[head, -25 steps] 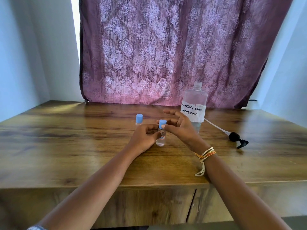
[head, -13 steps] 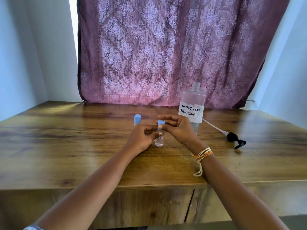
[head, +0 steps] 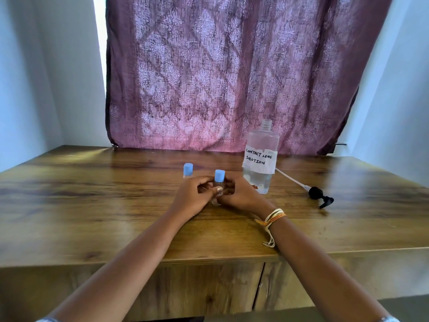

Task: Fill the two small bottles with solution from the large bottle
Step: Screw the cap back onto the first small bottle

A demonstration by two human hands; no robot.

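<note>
A small clear bottle with a blue cap [head: 219,180] stands upright on the wooden table [head: 92,205], held from both sides by my left hand [head: 193,197] and my right hand [head: 241,196]. Its cap pokes up above my fingers; its body is mostly hidden. The second small blue-capped bottle [head: 187,170] stands just behind my left hand, untouched. To the right stands the large clear bottle [head: 261,159], uncapped, with a "contact lens solution" label and liquid in its lower part.
The black pump head with its long white tube [head: 318,194] lies on the table right of the large bottle. A purple patterned curtain [head: 232,77] hangs along the back edge. White walls close both sides. The table's front edge runs below my forearms.
My right hand has dropped from the blue cap to the bottle's body, and both hands now wrap around it. The bottle stays in place on the table.
</note>
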